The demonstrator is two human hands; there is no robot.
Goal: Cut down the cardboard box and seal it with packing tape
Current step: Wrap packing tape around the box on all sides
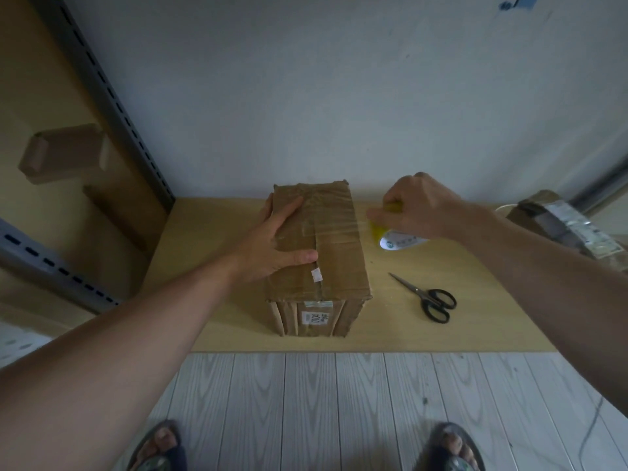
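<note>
Overhead, in the head view, a closed cardboard box [326,266] stands lengthwise on the middle of a tan board [238,331]. Its far end is near the pale wall and its near end stops short of the board's near edge.

The left hand [278,243] lies flat on the left half of the box top, fingers straight and reaching over the top's left edge, thumb spread along the centre seam. The right hand [418,209] hovers just beyond the box's right edge, fingers curled round a yellow-cored roll of packing tape [390,237]. A clear strip of tape [339,229] runs from the roll leftward across the box top.

Black-handled scissors [428,300] lie on the board to the near right, blades together and pointing far-left, apart from the box. The strip of board between them is bare, and there is more bare board left of the box.

A wrapped parcel [564,226] sits at the board's far right corner. A slotted metal shelf post [112,107] rises at the left. The board's near edge meets grey floor planks [306,402], where two sandalled feet [159,450] stand.
</note>
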